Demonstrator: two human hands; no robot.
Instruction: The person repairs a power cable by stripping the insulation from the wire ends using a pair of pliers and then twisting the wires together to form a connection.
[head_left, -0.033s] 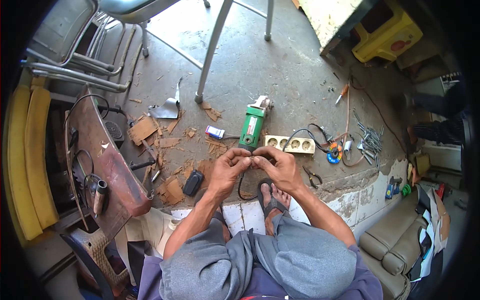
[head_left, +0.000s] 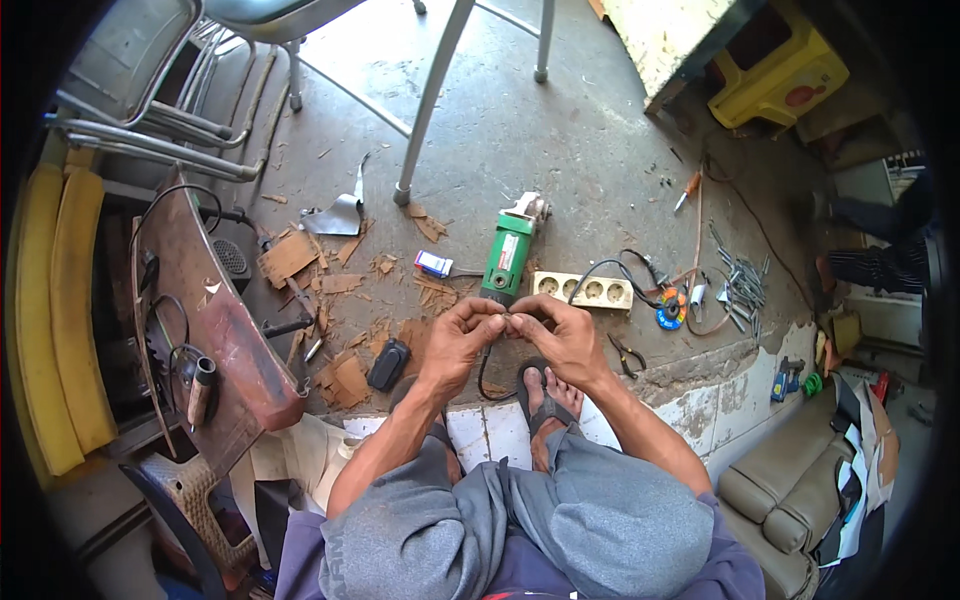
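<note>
My left hand [head_left: 460,338] and right hand [head_left: 562,335] are both pinched narrow, fingertips together on 1 small piece [head_left: 507,314], too tiny for me to identify, by the near end of the green grinder [head_left: 507,254] on the floor. I judge this fiddly step unfinished; what else is done or left, I can't tell. Print marks the grinder, 1 small box [head_left: 433,264] and 1 colored disc [head_left: 671,308].

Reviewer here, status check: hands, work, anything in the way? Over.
Left hand, right hand: pinched, close together. Anything between them too small to identify. Green angle grinder just beyond. Power strip to its right, seemingly not blocking.
</note>
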